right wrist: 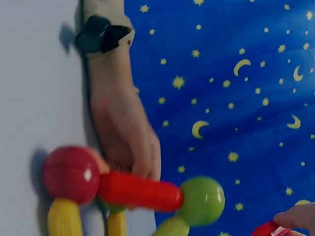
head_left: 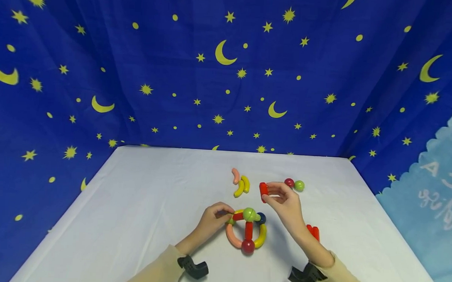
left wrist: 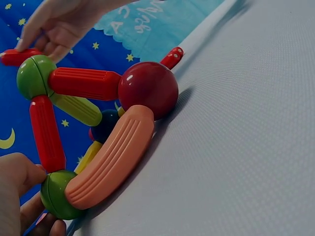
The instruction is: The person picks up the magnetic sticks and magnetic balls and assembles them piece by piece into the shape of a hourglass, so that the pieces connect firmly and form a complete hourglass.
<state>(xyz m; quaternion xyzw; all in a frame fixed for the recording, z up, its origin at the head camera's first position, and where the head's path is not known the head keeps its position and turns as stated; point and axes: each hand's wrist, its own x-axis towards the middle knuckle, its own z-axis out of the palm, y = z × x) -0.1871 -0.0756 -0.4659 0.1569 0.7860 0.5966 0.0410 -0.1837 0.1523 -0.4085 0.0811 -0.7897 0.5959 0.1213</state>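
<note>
The left hand (head_left: pixel 215 216) pinches a green ball (left wrist: pixel 61 195) of the joined frame (head_left: pixel 249 230), the right hand (head_left: pixel 287 204) an unattached red rod (head_left: pixel 263 191); far balls (head_left: pixel 299 186) lie loose.

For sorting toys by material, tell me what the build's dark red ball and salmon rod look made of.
Dark red ball: probably hard plastic, glossy, given its bright highlight. Salmon rod: likely molded plastic, satin, judging by its even grooves.

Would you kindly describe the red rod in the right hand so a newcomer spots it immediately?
On the white table, find the frame of balls and rods. Just beyond its right side, the right hand pinches a short red rod. Unlike the red rods in the frame and the loose ones on the table, this one is held aloft.
</note>
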